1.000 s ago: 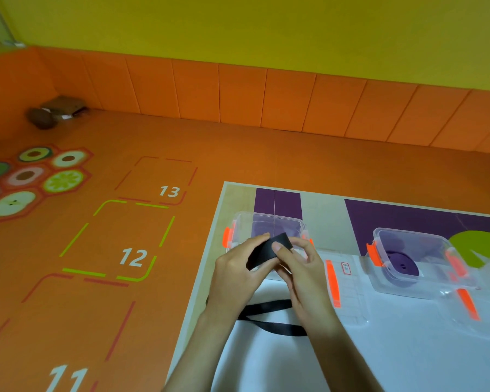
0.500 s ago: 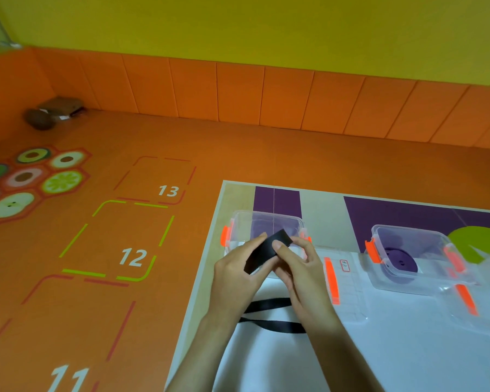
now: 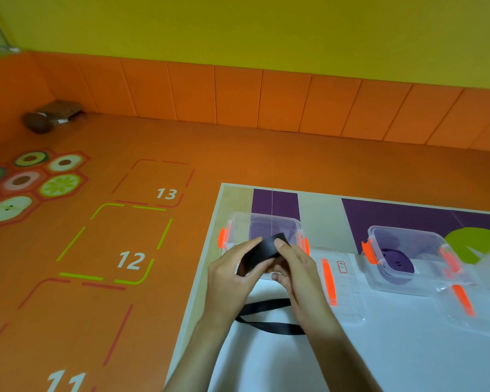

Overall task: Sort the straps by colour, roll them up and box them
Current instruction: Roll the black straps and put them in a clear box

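Black strap (image 3: 262, 251), flat and matte, is partly wound into a roll that my left hand (image 3: 232, 278) and right hand (image 3: 297, 273) pinch with curled fingers. Its loose tail lies on the white table (image 3: 379, 352) under my wrists. A clear box (image 3: 239, 226) stands just beyond my hands, and the orange floor (image 3: 238, 154) spreads to my left.

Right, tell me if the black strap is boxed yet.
No, the left hand and right hand grip the black strap, its tail lying on the table.
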